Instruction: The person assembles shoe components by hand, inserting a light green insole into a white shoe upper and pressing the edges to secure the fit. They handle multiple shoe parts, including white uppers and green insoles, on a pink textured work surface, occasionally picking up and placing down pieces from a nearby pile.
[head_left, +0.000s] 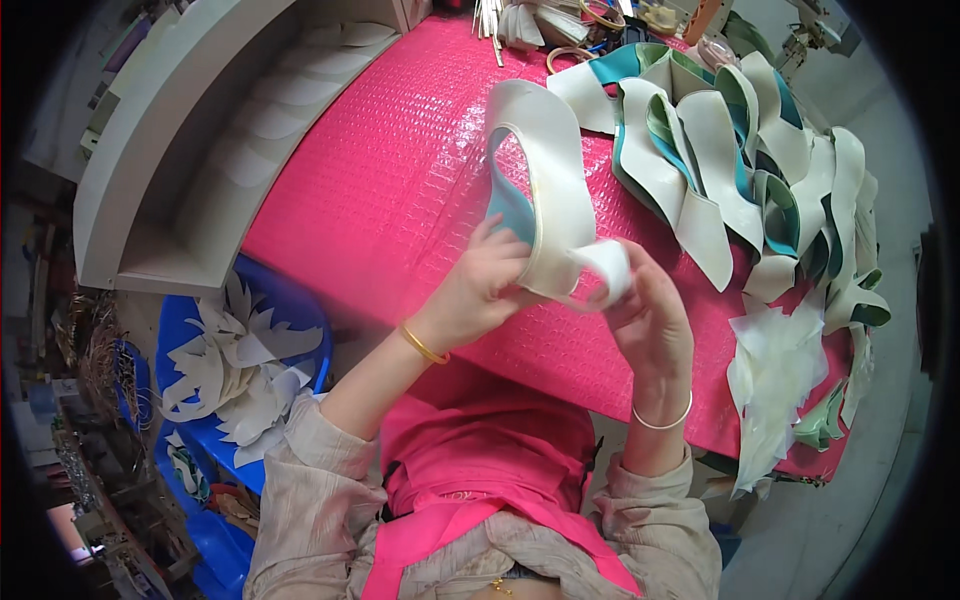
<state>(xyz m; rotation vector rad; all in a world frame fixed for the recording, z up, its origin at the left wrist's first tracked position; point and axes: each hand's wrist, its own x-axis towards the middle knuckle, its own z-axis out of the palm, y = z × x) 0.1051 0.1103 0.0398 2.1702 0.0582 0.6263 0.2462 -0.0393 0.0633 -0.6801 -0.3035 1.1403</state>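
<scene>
While both hands work at about one o'clock from the middle of the view, a white, curved, leather-like piece with a pale-blue inner face (pixel 560 160) is held up over the glossy pink tabletop (pixel 340 190). The left hand (pixel 488 275) has its fingers curled around the lower edge, some reaching inside the loop; the right hand (pixel 648 305) pinches the piece's narrow, curled end, thumb and fingers close together.

The lining seems already in place on this piece, so I judge it partway made, with its narrow end the part being handled. At two o'clock lies a heap of similar white pieces lined in teal and green (pixel 710 130); whether these are finished or waiting, I cannot tell. Thin, translucent white sheets (pixel 775 375) lie towards four o'clock, and white cut-outs (pixel 235 350) fill a blue plastic bin (pixel 222 440) at about eight.

The right fingertips are blurred and partly behind the curl, so their exact contact is unclear. Overlap hides how many pieces the heap holds, and the dark rim cuts off the surroundings.
</scene>
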